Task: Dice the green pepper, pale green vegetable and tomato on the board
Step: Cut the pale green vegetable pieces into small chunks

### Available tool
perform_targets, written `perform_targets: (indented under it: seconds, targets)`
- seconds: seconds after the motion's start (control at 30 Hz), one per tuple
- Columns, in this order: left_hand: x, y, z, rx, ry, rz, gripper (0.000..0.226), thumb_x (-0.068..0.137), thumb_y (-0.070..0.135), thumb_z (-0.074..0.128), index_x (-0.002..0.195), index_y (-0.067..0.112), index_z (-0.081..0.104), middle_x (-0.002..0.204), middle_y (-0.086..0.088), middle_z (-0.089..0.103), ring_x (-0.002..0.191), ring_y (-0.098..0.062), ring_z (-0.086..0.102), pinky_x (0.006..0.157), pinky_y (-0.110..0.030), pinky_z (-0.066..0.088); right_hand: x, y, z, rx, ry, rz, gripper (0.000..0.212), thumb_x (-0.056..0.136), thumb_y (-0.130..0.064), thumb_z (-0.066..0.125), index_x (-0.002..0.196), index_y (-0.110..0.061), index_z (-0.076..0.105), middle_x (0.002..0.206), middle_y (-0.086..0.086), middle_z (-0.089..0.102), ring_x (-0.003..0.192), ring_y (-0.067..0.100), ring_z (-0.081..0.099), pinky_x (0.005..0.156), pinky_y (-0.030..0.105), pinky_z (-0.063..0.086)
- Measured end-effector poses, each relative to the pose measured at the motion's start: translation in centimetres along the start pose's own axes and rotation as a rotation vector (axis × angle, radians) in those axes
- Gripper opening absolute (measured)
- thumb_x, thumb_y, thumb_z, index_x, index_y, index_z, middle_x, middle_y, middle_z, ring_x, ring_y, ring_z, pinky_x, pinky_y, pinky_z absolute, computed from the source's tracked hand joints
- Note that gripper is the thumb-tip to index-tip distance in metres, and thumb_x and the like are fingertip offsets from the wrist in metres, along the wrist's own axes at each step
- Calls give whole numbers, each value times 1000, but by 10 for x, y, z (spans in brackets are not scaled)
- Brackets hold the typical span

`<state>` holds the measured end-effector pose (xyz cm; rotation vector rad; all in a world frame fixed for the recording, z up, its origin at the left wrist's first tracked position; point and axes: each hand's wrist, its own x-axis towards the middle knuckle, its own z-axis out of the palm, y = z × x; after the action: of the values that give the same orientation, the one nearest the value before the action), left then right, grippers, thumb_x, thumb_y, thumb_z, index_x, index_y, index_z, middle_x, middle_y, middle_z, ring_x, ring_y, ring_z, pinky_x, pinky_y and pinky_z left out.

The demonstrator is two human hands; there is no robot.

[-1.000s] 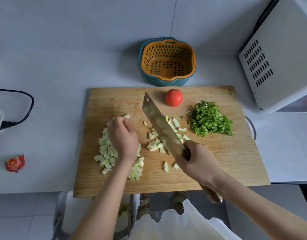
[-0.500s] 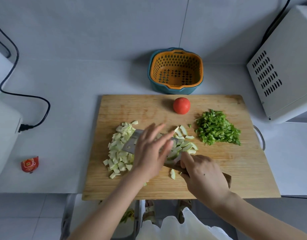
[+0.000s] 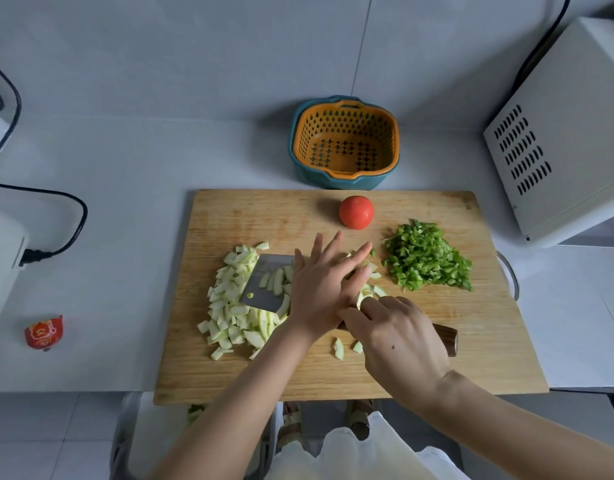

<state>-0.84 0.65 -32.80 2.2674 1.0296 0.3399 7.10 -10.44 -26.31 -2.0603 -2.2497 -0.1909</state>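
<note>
A wooden cutting board (image 3: 437, 358) lies on the white counter. A whole red tomato (image 3: 356, 212) sits near its far edge. Diced green pepper (image 3: 425, 259) is piled at the right. Diced pale green vegetable (image 3: 234, 306) is heaped at the left, with a few loose pieces in the middle. My right hand (image 3: 399, 341) grips the wooden handle of a cleaver (image 3: 265, 284), whose blade lies flat and carries some pale pieces. My left hand (image 3: 324, 285) lies over the blade with fingers straight and spread, touching the pieces there.
An orange strainer basket in a teal bowl (image 3: 345, 142) stands behind the board. A white appliance (image 3: 568, 140) is at the right. Another white appliance with a black cable (image 3: 56, 216) sits at the left, and a small red packet (image 3: 44, 332) lies near the counter's front edge.
The cleaver went from raised and angled to flat on the board, pushed left against the pale heap. My left hand left the heap and now lies over the blade.
</note>
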Motion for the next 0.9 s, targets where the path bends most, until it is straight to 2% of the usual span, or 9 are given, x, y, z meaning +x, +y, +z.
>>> perform_targets:
  seconds: [0.1, 0.3, 0.43, 0.53, 0.63, 0.67, 0.77, 0.83, 0.9]
  targets:
    - [2, -4, -1, -101, 69, -13, 45, 94, 48, 27, 132, 39, 50, 150, 6, 35, 144, -22, 16, 114, -48, 5, 2, 2, -2, 19, 11, 3, 38, 30, 7, 72, 57, -14, 56, 49, 0, 49, 40, 20, 42, 44, 22, 31]
    - [1, -37, 0, -99, 180, -49, 31, 98, 28, 43, 122, 24, 62, 137, 4, 52, 136, -22, 36, 116, -42, 17, -5, 8, -4, 13, -31, 50, 39, 32, 8, 75, 57, -13, 53, 47, 1, 47, 40, 21, 37, 48, 22, 23]
    - [-5, -79, -5, -2, 242, -148, 27, 98, 25, 48, 118, 22, 65, 114, 2, 68, 107, -22, 62, 88, -41, 52, -12, 19, -11, 10, -39, 88, 38, 34, 9, 75, 56, -13, 52, 47, 0, 47, 41, 21, 41, 47, 22, 24]
    - [-5, -94, -5, 54, 270, -156, 26, 97, 20, 50, 115, 16, 67, 116, -2, 67, 115, -23, 58, 92, -41, 49, -16, 29, -19, 70, -56, 91, 39, 38, 9, 73, 56, -15, 48, 45, -2, 46, 39, 21, 38, 41, 21, 27]
    - [-1, -102, -5, 121, 272, -157, 23, 93, 13, 54, 109, 13, 70, 121, -1, 64, 120, -21, 54, 96, -40, 47, -20, 43, -33, 99, -140, 201, 43, 43, -2, 79, 63, -21, 46, 44, -6, 47, 40, 16, 31, 40, 14, 13]
    - [-1, -104, -6, 140, 276, -159, 23, 92, 12, 55, 108, 13, 71, 122, 0, 64, 120, -20, 54, 93, -38, 49, -22, 48, -38, 118, -188, 268, 40, 49, -9, 81, 69, -25, 50, 47, -8, 52, 42, 14, 34, 41, 14, 15]
    - [-1, -107, -11, 133, 339, -137, 15, 87, 10, 63, 98, 11, 73, 113, -3, 68, 108, -22, 62, 85, -39, 54, -30, 62, -47, 379, -280, 520, 30, 69, -24, 77, 79, -40, 52, 59, -16, 60, 55, 8, 52, 51, 22, 39]
    - [-1, -100, -12, 145, 419, -131, 9, 84, 9, 66, 90, 7, 72, 99, -8, 71, 92, -27, 67, 80, -40, 54, -37, 71, -42, 568, -231, 658, 24, 73, -23, 74, 78, -39, 57, 59, -11, 63, 56, 13, 59, 58, 33, 48]
    - [1, -83, -9, 195, 438, -106, 10, 83, 12, 66, 89, 7, 72, 95, -8, 70, 89, -27, 65, 84, -40, 51, -39, 74, -33, 700, -182, 786, 19, 76, -20, 70, 86, -36, 64, 59, -4, 65, 52, 20, 60, 60, 41, 52]
